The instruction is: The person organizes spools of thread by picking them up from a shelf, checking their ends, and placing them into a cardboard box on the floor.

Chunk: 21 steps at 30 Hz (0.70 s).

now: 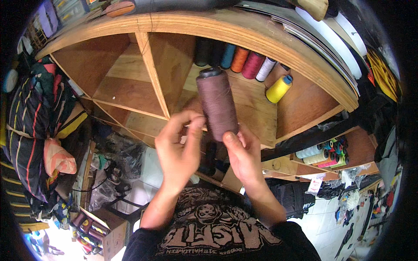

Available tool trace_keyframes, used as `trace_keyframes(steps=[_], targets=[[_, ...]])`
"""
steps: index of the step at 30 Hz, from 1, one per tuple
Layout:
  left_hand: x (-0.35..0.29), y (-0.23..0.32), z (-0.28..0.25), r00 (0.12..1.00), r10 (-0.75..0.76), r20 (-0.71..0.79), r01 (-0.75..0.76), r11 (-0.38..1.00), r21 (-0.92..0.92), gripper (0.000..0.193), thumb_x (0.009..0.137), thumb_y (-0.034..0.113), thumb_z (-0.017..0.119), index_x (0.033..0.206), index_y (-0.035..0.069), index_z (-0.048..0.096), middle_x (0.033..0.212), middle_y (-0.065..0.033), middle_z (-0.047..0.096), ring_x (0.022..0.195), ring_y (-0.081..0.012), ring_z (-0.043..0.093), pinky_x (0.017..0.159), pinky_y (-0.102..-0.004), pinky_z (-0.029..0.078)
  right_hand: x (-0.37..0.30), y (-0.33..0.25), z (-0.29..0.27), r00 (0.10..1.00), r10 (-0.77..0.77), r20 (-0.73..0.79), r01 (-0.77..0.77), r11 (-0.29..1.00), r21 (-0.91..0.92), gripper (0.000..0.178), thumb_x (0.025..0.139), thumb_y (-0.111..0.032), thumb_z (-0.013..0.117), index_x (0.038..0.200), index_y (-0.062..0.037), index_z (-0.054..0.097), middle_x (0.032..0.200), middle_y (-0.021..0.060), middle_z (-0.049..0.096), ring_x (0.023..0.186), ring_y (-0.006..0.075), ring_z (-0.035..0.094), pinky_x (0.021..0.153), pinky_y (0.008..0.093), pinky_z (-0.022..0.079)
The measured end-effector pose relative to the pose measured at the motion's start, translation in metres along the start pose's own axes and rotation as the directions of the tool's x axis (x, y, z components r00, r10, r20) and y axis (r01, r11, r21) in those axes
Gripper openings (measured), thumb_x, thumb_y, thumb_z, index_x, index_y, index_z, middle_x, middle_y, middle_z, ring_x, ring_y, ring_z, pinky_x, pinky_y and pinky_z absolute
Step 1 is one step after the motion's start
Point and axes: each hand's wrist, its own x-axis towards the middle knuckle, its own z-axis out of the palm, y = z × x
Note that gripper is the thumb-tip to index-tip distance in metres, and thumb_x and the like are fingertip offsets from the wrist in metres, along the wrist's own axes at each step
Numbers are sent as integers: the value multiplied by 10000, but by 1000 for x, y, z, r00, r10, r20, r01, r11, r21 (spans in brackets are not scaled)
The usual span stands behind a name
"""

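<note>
Head view: A person grips a brown thread spool [219,104] before an open wooden shelf [250,102], with the spool's black top end [211,73] leaning a little left and far. The right hand [244,158] pinches the lower end, thumb on the near face and fingers wrapping the right side. The left hand [177,141] is raised just left of the spool, its fingers curled and the thumb close to the index finger; whether a loose thread is caught between them cannot be told, nor whether the fingertips touch the winding.

Behind, on the far side of the compartment, a row of spools includes a blue spool [227,55], an orange spool [239,60], a dark red spool [253,65] and a white spool [265,69]. A yellow spool [279,89] leans nearer, toward the right.

Good handling here would likely mean a firm right-hand hold low on the spool, with little squeeze on the wound layers, which could slip. The left fingertips would do best working lightly at the surface, lifting any strand without a hard tug, and both hands should have room from the yellow spool, which looks easy to knock.
</note>
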Motion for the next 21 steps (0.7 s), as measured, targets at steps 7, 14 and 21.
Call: trace_keyframes(steps=[7,14,21], targets=[[8,-41,-54,940,-271,-205,197,926,-323,207,959,237,483,887,48,527,798,-38,561,726,-158,622,549,-234,411,1,2,8,995,-102,-6,101,992,-77,554,827,-121,698,1270,77,431,1215,144,531,1112,193,535,967,328,423],[2,-69,-97,956,-291,41,282,869,-407,411,939,289,524,1178,-40,474,1072,-167,595,792,-229,641,653,-326,521,2,-1,6,927,-332,174,368,716,-594,546,729,-162,763,1196,11,539,1127,193,565,1022,305,586,886,372,459],[1,-64,-81,927,-97,364,330,672,-663,566,895,214,603,1295,-114,373,1190,-250,544,1003,-320,628,809,-425,571,7,-11,4,908,-281,312,419,658,-626,545,710,-148,762,1199,-17,561,1130,179,579,1029,321,581,894,380,452]])
